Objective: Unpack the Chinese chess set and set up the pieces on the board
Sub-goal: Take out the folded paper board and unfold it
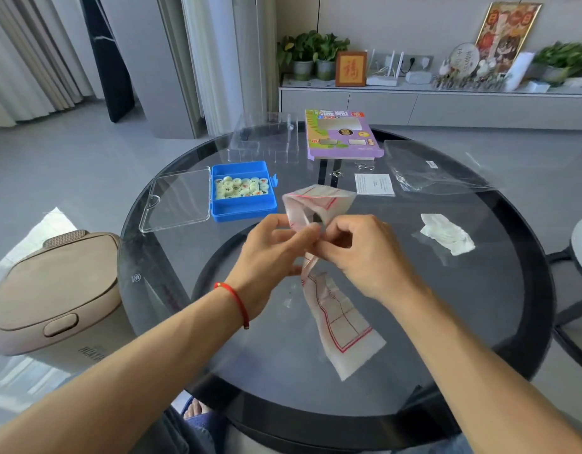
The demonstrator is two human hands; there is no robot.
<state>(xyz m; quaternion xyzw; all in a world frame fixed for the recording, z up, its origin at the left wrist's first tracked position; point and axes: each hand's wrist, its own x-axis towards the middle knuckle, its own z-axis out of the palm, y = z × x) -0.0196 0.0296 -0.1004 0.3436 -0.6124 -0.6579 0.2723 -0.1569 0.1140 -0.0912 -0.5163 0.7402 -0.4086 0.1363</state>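
Observation:
A thin white board sheet point(340, 317) printed with red grid lines is partly unfolded above the round glass table point(479, 290). My left hand point(273, 247) and my right hand point(358, 247) both pinch it near its middle fold; one end rises behind my fingers, the other end hangs down toward me. A blue box point(247, 208) with its clear lid point(178, 199) swung open to the left lies beyond my left hand. Inside it sit several pale round chess pieces point(242, 186) marked in red and black.
At the far edge lie a purple package card point(340, 136) and a clear plastic tray point(266, 139). A clear bag point(430, 168), a small white leaflet point(374, 184) and a crumpled white paper point(447, 234) are on the right. A beige bin point(54, 290) stands left of the table.

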